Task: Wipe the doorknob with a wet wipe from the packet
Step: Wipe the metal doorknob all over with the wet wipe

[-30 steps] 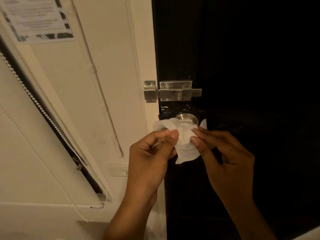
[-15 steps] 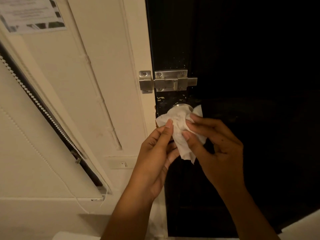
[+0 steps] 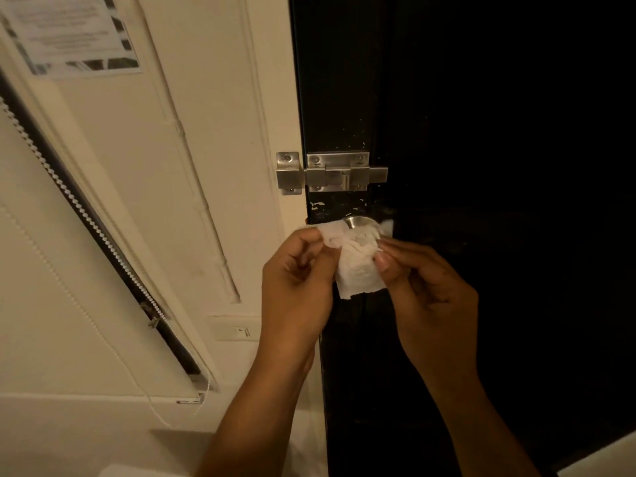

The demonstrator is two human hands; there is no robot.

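A round silver doorknob (image 3: 359, 222) sticks out of the black door (image 3: 481, 132), and only its upper part shows. A white wet wipe (image 3: 356, 266) is draped over the front of the knob and hangs below it. My left hand (image 3: 296, 284) pinches the wipe's left edge between thumb and fingers. My right hand (image 3: 426, 287) pinches its right edge, right next to the knob. The packet is out of view.
A steel slide bolt (image 3: 339, 172) bridges the door and the cream frame (image 3: 275, 98) just above the knob. On the left wall hang a roller blind (image 3: 69, 270) with its bead chain, a paper notice (image 3: 72, 32) and a wall switch (image 3: 237, 327).
Both hands have spread apart along the wipe and curled into pinches, stretching it wider across the knob. More of the knob's top shows now.
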